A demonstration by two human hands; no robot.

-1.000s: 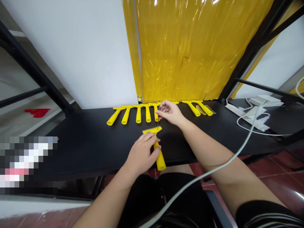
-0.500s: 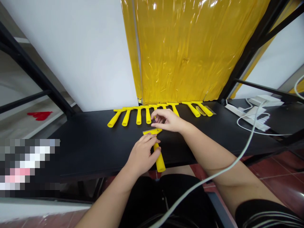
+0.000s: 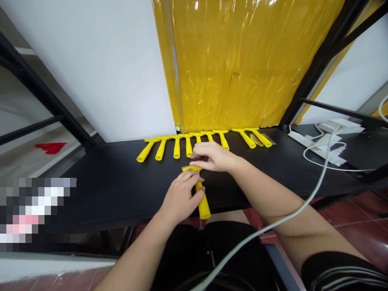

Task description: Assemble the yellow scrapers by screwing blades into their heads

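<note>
In front of me on the black shelf lies a yellow T-shaped scraper (image 3: pixel 203 205), its thick handle toward me and a thin clear strip along its head. My left hand (image 3: pixel 183 192) rests over the head and upper handle, fingers curled on it and holding it down. My right hand (image 3: pixel 214 157) is closed in a pinch just above the right part of the head. Something small and dark (image 3: pixel 194 160) shows between its fingertips, too hidden to name. Behind the hands, several more yellow scrapers (image 3: pixel 176 148) lie in a row, handles toward me.
A yellow plastic-wrapped panel (image 3: pixel 236 68) and a white panel (image 3: pixel 121 72) stand along the back. White power strips (image 3: pixel 321 147) with cables lie at the right. A pale cable (image 3: pixel 273 221) hangs across my right arm. Black frame posts (image 3: pixel 321 68) flank the shelf (image 3: pixel 121 190).
My right hand has moved slightly down and left, closer to the scraper's head. The left hand and the scraper stay almost where they were.
</note>
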